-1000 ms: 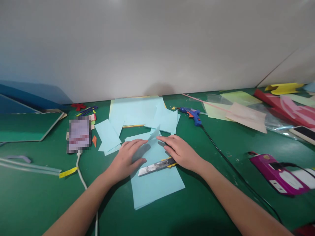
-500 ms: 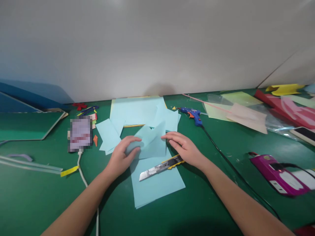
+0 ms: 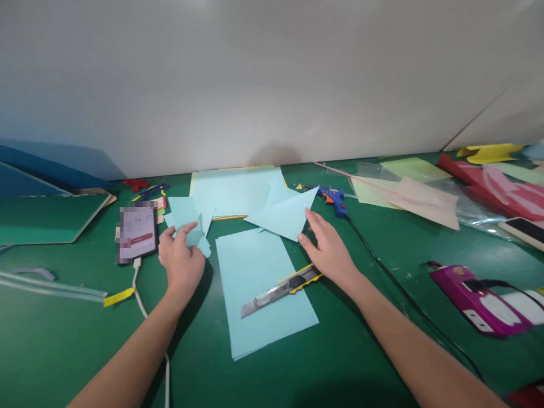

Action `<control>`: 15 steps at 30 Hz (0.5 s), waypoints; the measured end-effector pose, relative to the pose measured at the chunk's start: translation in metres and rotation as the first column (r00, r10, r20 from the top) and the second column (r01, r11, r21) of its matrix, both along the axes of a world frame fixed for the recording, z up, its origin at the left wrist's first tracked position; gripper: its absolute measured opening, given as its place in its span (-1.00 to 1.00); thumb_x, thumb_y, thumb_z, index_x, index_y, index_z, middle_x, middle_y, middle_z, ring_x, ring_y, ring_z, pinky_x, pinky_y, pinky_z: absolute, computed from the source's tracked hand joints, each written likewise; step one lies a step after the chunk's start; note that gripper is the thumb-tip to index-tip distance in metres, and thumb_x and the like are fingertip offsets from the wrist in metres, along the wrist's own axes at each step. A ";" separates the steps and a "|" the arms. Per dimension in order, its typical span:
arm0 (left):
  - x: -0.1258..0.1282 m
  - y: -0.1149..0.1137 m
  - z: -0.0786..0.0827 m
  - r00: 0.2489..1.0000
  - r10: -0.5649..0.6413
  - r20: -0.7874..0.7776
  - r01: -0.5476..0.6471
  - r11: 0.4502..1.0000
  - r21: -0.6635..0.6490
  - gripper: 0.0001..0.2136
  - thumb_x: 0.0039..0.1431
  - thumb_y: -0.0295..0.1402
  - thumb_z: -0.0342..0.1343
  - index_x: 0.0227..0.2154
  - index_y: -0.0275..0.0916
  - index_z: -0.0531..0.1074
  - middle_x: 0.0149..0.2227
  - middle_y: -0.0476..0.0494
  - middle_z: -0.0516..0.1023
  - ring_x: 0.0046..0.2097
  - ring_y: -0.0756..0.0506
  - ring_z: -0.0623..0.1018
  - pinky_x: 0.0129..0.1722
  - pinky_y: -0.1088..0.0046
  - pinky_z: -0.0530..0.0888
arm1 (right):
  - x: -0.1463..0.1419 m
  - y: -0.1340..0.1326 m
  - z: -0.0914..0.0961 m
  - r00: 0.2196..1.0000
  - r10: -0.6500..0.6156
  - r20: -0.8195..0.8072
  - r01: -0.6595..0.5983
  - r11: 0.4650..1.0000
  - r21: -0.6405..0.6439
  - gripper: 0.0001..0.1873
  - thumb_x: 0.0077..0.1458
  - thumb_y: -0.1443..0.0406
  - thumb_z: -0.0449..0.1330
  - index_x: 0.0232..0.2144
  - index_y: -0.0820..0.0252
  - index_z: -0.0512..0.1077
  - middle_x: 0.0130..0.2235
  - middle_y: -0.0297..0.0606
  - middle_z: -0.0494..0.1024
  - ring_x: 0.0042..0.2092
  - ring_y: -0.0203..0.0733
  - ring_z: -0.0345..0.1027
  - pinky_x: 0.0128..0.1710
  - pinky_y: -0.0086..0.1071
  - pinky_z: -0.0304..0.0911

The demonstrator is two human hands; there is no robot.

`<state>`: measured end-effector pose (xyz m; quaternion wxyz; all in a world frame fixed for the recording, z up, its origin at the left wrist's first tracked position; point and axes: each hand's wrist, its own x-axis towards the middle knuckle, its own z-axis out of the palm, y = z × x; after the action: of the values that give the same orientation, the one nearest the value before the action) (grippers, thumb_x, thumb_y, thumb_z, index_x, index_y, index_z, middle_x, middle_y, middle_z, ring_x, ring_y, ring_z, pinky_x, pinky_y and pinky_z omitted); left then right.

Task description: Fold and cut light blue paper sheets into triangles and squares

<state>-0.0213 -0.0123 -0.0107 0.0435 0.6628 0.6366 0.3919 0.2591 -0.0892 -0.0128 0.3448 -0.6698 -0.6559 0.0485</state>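
My left hand [image 3: 182, 259] is over a small pile of light blue paper pieces [image 3: 182, 207] on the left, its fingers spread and holding nothing that I can see. My right hand [image 3: 334, 249] has the handle of a utility knife [image 3: 280, 290] under its lower fingers, the wide blade pointing left. That hand's thumb and forefinger are at the right edge of a pointed light blue paper piece [image 3: 284, 214]. Below the knife lies a stack of light blue sheets [image 3: 259, 334]. Larger blue paper [image 3: 232, 190] lies against the wall.
On the right, a blue glue gun [image 3: 335, 201] with a black cord lies near a purple power strip [image 3: 484, 300] and coloured paper [image 3: 429, 198]. A plugged-in phone [image 3: 136, 233] and its white cable [image 3: 142, 303] are on the left. A white wall [image 3: 272, 85] bounds the green table [image 3: 195, 362].
My left hand has let go of the blue paper and moved left over the small pile. The paper piece now lies farther back and right by my right hand, which has shifted slightly.
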 end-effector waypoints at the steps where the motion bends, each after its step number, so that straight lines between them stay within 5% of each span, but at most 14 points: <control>1: -0.001 0.000 -0.001 1.000 -0.010 -0.028 0.010 1.000 0.015 -0.59 -0.09 -0.59 0.02 -0.13 -0.17 0.44 -0.06 -0.29 0.28 0.09 -0.42 0.31 0.00 -0.17 0.28 | 0.000 -0.001 0.002 0.999 -0.029 0.037 0.029 1.000 -0.008 -0.43 0.18 0.18 0.00 0.22 0.20 0.11 0.10 0.05 0.33 -0.07 0.08 0.33 -0.09 0.00 0.26; 4: -0.001 -0.003 0.001 0.998 -0.035 -0.058 0.040 0.997 0.073 -0.55 -0.08 -0.60 0.03 -0.09 -0.11 0.40 0.09 -0.31 0.22 0.10 -0.46 0.30 -0.03 -0.26 0.25 | -0.001 -0.004 0.012 0.993 -0.064 0.101 0.069 0.997 -0.046 -0.49 0.15 0.17 0.05 0.12 0.26 0.23 -0.19 -0.01 0.44 -0.19 0.06 0.34 -0.21 -0.08 0.27; 7: 0.003 -0.009 0.008 0.991 -0.090 -0.095 0.103 0.985 0.135 -0.54 -0.02 -0.61 0.00 -0.04 -0.08 0.36 0.16 -0.28 0.20 0.17 -0.43 0.25 0.01 -0.21 0.23 | -0.003 -0.009 0.025 0.993 0.108 0.042 -0.102 0.987 -0.127 -0.69 0.16 0.17 0.09 -0.10 0.21 0.36 -0.36 -0.20 0.40 -0.32 -0.10 0.32 -0.32 -0.26 0.26; 11: 0.012 -0.015 0.013 0.925 -0.324 -0.198 0.350 0.930 0.116 -0.72 0.18 -0.51 -0.09 -0.12 -0.12 0.39 0.00 -0.21 0.47 0.07 -0.28 0.42 0.02 -0.01 0.27 | -0.005 -0.015 0.036 0.867 0.497 -0.015 -0.479 0.826 -0.297 -0.66 0.00 0.12 0.30 -0.20 0.13 0.41 -0.31 -0.27 0.43 -0.27 -0.17 0.31 -0.32 -0.36 0.23; 13: 0.016 -0.017 0.011 0.876 -0.410 -0.254 0.434 0.900 0.046 -0.78 0.23 -0.40 -0.06 -0.11 -0.13 0.38 -0.04 -0.19 0.52 0.03 -0.26 0.45 0.01 0.04 0.27 | -0.006 -0.017 0.038 0.802 0.596 -0.028 -0.567 0.747 -0.347 -0.55 -0.14 0.09 0.39 -0.21 0.13 0.43 -0.27 -0.27 0.45 -0.23 -0.15 0.31 -0.28 -0.35 0.23; 15: 0.017 -0.017 0.008 0.836 -0.452 -0.312 0.470 0.882 -0.020 -0.76 0.21 -0.30 0.01 -0.07 -0.17 0.37 0.01 -0.23 0.51 0.05 -0.29 0.44 0.02 0.04 0.25 | -0.006 -0.017 0.038 0.786 0.617 -0.031 -0.583 0.723 -0.371 -0.54 -0.17 0.09 0.41 -0.23 0.14 0.46 -0.27 -0.27 0.46 -0.23 -0.15 0.32 -0.27 -0.35 0.23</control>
<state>-0.0046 -0.0297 -0.0024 0.0179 0.8502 0.4454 0.2802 0.2531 -0.1063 0.0252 0.1500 -0.4741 -0.8322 0.2453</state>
